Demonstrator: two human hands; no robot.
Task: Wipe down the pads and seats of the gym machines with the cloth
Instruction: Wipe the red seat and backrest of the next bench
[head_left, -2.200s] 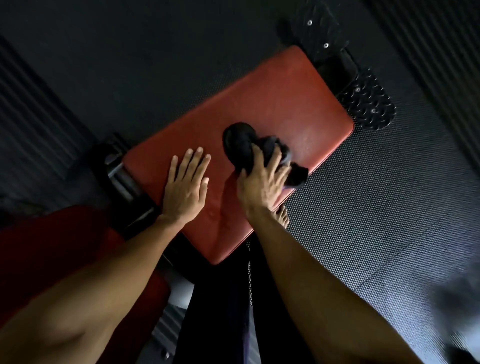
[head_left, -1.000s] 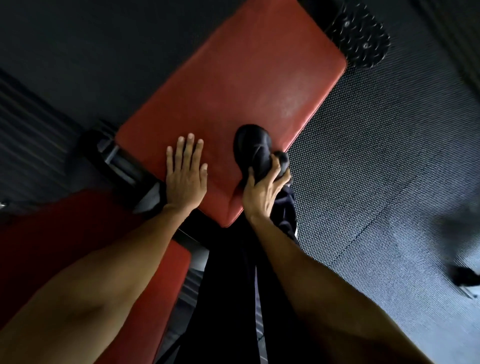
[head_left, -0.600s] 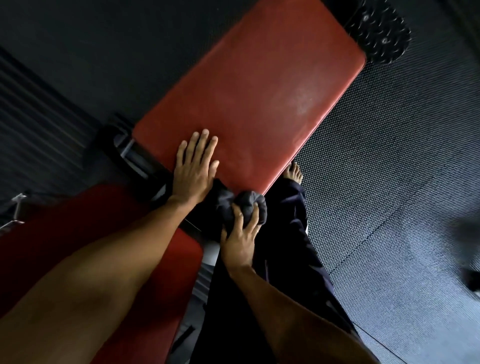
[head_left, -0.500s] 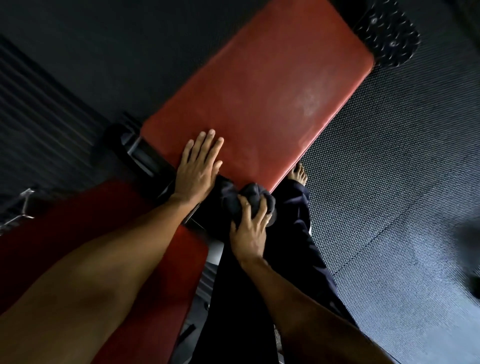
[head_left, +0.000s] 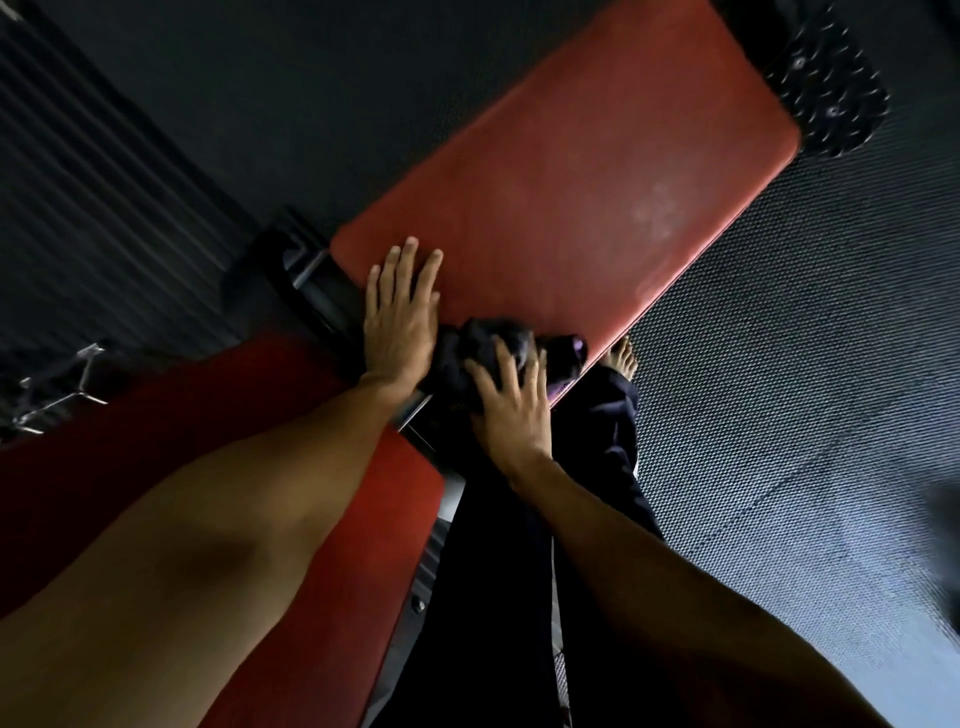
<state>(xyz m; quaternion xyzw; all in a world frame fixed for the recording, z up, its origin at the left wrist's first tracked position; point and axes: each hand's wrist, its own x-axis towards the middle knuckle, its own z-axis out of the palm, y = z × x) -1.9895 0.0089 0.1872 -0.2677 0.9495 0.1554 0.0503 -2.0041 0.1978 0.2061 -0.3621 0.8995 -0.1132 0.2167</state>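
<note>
At the near end of the red pad, the dark cloth sits bunched under the right hand, whose curled fingers grip it. Just beside, the left hand lies flat on the pad, fingers straight. Dark textured flooring lies below.

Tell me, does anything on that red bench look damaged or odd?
Only a pale, cloudy patch on the red pad, toward its far right edge: wear or residue, I cannot tell. Nothing looks torn or spilled.
</note>
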